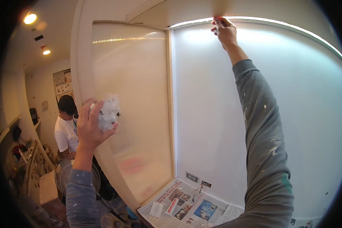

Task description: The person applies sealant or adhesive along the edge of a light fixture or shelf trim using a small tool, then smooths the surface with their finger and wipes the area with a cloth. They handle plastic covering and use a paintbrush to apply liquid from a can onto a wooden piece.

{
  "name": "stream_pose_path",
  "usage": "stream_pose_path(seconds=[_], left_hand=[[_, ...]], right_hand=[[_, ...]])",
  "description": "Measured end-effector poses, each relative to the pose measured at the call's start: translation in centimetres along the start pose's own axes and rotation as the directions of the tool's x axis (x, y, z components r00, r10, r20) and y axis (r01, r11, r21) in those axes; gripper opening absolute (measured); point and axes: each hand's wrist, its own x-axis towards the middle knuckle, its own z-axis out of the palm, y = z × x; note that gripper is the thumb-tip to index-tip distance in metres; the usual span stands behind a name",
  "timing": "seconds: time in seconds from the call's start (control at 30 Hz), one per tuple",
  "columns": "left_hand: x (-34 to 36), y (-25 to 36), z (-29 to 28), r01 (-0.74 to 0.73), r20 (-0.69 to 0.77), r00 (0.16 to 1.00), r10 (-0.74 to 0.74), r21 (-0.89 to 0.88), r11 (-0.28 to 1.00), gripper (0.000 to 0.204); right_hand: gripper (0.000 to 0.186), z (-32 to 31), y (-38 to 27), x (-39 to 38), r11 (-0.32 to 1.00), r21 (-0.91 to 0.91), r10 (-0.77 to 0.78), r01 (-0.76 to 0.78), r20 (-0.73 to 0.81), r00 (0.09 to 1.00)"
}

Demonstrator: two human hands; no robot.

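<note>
My left hand (94, 123) is raised at the left, wrapped round a crumpled clump of clear plastic (108, 114) with small dark bits in it, in front of a ribbed translucent panel (136, 76). My right hand (225, 33) reaches up to the glowing LED strip (277, 23) along the underside of an overhead board (186, 9). Its fingers are bent and pressed at the strip; whatever they hold, if anything, is hidden. Both grey sleeves have paint flecks, most plainly the right one.
A person in a white shirt and dark cap (65, 133) stands at the left behind a standing fan (62, 174). Newspapers (186, 201) cover the surface below, near an outlet (192, 176) and loose wires (199, 190). A white wall (209, 114) faces me; cluttered shelving (26, 159) is far left.
</note>
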Motion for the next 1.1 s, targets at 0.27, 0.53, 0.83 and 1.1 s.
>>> stream_pose_path(seconds=[0.27,0.53,0.83,1.1], left_hand=[[-0.1,0.0,-0.3,0.011,0.015,1.000,-0.011,0.000,1.000,0.075],[0.1,0.0,-0.3,-0.017,0.004,1.000,0.017,0.001,1.000,0.075],[0.5,0.5,-0.3,-0.014,-0.001,1.000,0.014,-0.004,1.000,0.075],[-0.2,-0.2,-0.1,0.002,0.005,1.000,-0.002,-0.006,1.000,0.077]], right_hand=[[0.020,1.2,-0.6,-1.5,0.993,0.021,0.115,-0.115,0.009,0.993],[0.028,-1.6,-3.4,-1.2,1.000,-0.017,0.015,-0.016,-0.044,0.999],[0.014,-2.2,0.0,-0.8,0.995,-0.094,-0.025,0.020,-0.051,0.998],[0.026,0.3,-2.2,-4.0,0.961,0.274,0.080,-0.041,-0.132,0.988]])
